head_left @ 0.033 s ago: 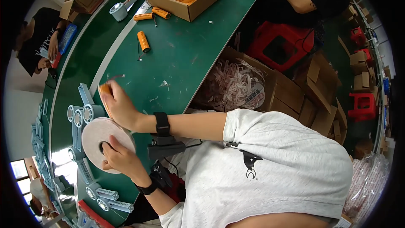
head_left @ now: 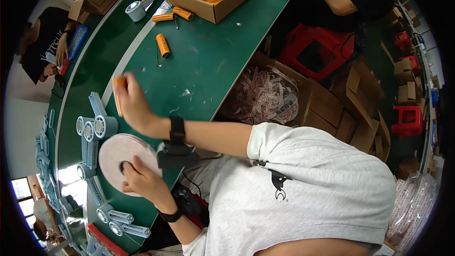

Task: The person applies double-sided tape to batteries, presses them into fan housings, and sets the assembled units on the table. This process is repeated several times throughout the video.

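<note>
Up over the green table (head_left: 204,66), pinched in the right hand (head_left: 135,106): a small orange tube (head_left: 118,84), only its end poking out past the fingers; grip closed tight around it; hard to tell if a thin strip hangs from it.

Down low, pressed flat by the left hand (head_left: 142,180): a big white tape roll (head_left: 116,149), lying at the table's near edge; grip curled, with fingers hooked into the hole in the middle.

Probably light, hard and smooth, that orange tube, so a bit slippy and quick to roll away; best pinched around the middle, not at the tips. Probably heavier and stiff, the tape roll, with a sticky side; best held by the middle hole or the flat face.

Just beside the roll: grey-blue round holders (head_left: 97,125) in a row. Farther off on the table: one more orange tube (head_left: 163,45) lying alone, and a cardboard box (head_left: 213,0) full of them. Off the table's side: a box of pale strips (head_left: 270,95) and a red stool (head_left: 313,52).
</note>
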A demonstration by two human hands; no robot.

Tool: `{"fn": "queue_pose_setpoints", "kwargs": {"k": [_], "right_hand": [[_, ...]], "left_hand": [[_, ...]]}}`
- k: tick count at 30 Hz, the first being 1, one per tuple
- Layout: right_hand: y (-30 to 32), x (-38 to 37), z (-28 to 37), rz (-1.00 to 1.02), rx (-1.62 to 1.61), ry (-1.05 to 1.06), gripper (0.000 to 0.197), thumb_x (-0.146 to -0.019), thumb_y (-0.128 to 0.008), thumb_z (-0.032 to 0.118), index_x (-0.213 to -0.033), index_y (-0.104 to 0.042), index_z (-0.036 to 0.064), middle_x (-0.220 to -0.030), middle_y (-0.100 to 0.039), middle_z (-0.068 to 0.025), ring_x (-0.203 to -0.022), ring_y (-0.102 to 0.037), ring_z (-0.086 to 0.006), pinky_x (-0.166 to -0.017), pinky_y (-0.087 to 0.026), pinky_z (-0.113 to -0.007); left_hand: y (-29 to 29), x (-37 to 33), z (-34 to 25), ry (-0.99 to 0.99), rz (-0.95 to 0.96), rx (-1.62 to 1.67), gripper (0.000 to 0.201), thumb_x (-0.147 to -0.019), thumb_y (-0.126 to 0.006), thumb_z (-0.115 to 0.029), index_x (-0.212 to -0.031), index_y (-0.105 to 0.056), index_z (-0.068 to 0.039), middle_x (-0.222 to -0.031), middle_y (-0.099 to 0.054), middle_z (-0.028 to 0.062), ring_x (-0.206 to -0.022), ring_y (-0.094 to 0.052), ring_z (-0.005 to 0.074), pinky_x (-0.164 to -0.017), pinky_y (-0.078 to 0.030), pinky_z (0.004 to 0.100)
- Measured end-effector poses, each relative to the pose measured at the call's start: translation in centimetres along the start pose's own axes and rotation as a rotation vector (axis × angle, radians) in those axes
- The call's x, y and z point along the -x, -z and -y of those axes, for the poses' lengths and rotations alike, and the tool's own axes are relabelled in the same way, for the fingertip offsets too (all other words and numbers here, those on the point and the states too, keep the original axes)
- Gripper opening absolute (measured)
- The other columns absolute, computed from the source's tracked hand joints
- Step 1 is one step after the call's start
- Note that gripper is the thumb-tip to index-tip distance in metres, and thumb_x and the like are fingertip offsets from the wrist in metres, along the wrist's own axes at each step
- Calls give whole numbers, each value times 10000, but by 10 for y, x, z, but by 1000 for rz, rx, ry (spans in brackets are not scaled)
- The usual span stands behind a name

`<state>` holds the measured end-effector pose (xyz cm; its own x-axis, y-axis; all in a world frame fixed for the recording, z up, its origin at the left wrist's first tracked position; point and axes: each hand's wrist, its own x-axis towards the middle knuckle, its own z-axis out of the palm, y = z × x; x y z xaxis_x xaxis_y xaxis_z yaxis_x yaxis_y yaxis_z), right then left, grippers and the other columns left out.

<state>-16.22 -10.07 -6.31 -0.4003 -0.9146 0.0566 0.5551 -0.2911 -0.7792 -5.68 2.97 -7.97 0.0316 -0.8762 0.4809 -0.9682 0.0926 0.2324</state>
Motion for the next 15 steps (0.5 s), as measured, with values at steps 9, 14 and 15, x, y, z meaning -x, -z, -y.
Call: {"fn": "queue_pose_setpoints", "kwargs": {"k": [9, 14, 15], "right_hand": [[-40, -68, -39, 877, 697, 555, 214, -843, -513, 180, -914, -550, -18, -799, -550, -112, -693, -521, -187, -635, -421, -305], [-46, -127, -25, 989, 991, 217, 244, -833, -542, 187, -931, -582, -32, -813, -592, -138, -721, -552, -201, -665, -427, -290], [-47, -128, -24, 990, 932, 242, 248, -831, -547, 187, -936, -584, -35, -812, -600, -132, -724, -556, -193, -670, -427, -284]], "left_hand": [[29, -7, 93, -157, -62, -33, 231, -810, -586, -206, -853, -581, 22, -808, -590, 133, -765, -516, 282, -747, -375, 368], [43, -65, 42, -183, 19, -4, 257, -786, -617, -207, -884, -576, 27, -893, -593, 134, -859, -541, 299, -742, -421, 368], [32, -82, 29, -191, 11, -17, 270, -789, -614, -223, -889, -574, 25, -908, -587, 139, -855, -546, 305, -734, -423, 374]]}}
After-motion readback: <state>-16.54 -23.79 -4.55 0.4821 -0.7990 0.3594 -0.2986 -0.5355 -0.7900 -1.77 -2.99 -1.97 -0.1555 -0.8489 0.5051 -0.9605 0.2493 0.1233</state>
